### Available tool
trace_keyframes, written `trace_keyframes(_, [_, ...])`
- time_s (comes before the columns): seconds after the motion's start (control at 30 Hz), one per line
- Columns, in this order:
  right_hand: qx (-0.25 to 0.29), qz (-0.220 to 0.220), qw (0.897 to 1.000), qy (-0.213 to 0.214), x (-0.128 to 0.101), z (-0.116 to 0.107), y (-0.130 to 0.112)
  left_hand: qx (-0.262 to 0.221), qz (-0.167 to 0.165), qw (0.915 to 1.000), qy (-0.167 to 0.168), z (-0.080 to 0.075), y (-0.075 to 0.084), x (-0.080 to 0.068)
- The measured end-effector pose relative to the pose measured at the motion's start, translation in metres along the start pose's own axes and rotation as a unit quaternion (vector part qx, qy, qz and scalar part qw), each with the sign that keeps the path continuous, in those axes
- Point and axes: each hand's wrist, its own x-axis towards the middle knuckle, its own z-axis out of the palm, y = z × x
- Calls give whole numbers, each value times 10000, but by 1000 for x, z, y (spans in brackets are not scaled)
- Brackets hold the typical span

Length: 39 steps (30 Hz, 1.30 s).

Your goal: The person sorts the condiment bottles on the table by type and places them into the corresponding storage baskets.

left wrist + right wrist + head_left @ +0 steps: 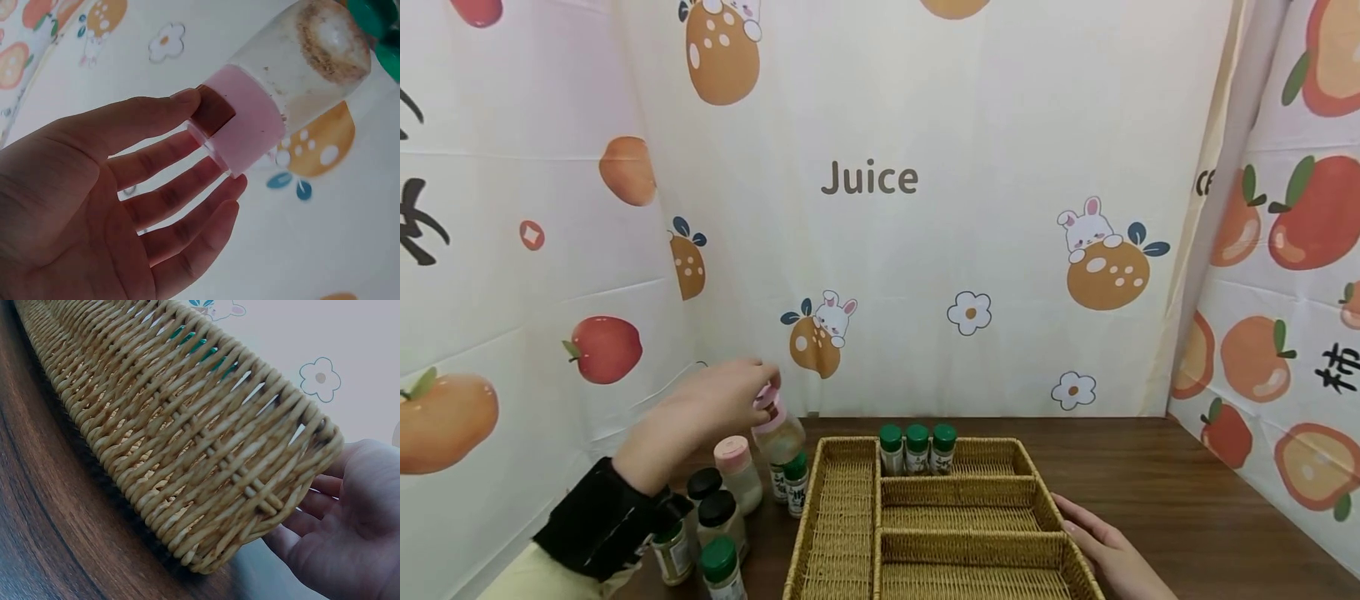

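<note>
My left hand [730, 404] pinches the pink cap [240, 122] of a clear spice jar [777, 431] and holds it tilted above the table, just left of the wicker basket [838, 517]. In the left wrist view brownish powder shows in the jar [306, 53], with my fingertips [194, 103] on the cap. My right hand [1097, 546] lies with straight fingers against the basket's right wall [187, 444]; its fingers [319, 494] touch the weave. Three green-capped jars [917, 448] stand in the basket's back right compartment.
Several more jars stand left of the basket: one pink-capped [735, 471], two black-capped [715, 504] and green-capped ones [720, 567]. The basket's long left compartment and two front compartments hold nothing. Fruit-print cloth walls close in the brown table [1187, 500].
</note>
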Motion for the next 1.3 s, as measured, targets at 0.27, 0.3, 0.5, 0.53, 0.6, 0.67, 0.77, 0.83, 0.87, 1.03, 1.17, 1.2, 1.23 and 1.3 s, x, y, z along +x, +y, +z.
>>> trace_keyframes(0.27, [11, 55, 9999, 91, -1, 1, 1, 297, 94, 9991, -293, 14, 38, 36])
trace_keyframes(0.3, [34, 56, 9999, 97, -1, 2, 1, 311, 60, 9989, -344, 16, 42, 40])
trace_keyframes(0.5, [69, -85, 9999, 50, 0, 3, 3, 353, 154, 9976, -567, 38, 60, 64])
trace_keyframes(0.53, [23, -99, 9999, 56, 0, 4, 3, 336, 184, 9975, -602, 42, 62, 67])
trace_keyframes(0.6, [-141, -110, 9997, 154, 0, 5, 3, 337, 261, 9969, -658, 50, 64, 73])
trace_keyframes(0.67, [-320, -90, 9990, 300, -1, 5, 3, 343, 287, 9967, -683, 56, 67, 77])
trace_keyframes(0.77, [-598, -69, 9969, 502, -3, 6, 2, 461, 364, 9957, -719, 65, 71, 85])
trace_keyframes(0.83, [-664, -83, 9965, 507, -3, 7, 2, 597, 417, 9947, -724, 70, 72, 90])
trace_keyframes(0.87, [-662, -97, 9966, 484, -3, 7, 1, 665, 434, 9941, -734, 72, 72, 92])
trace_keyframes(1.03, [-665, -142, 9967, 453, -3, 7, 0, 702, 446, 9922, -927, 78, 74, 101])
trace_keyframes(1.17, [-789, -88, 9954, 544, -4, 8, 0, 588, 408, 9920, -1044, 84, 74, 105])
trace_keyframes(1.2, [-794, -79, 9953, 545, -4, 8, -1, 551, 424, 9922, -1031, 86, 74, 105])
trace_keyframes(1.23, [-784, -77, 9954, 539, -4, 9, -1, 568, 446, 9920, -1032, 88, 74, 105])
trace_keyframes(1.3, [-729, -91, 9960, 501, -3, 9, -1, 607, 450, 9923, -983, 94, 72, 104])
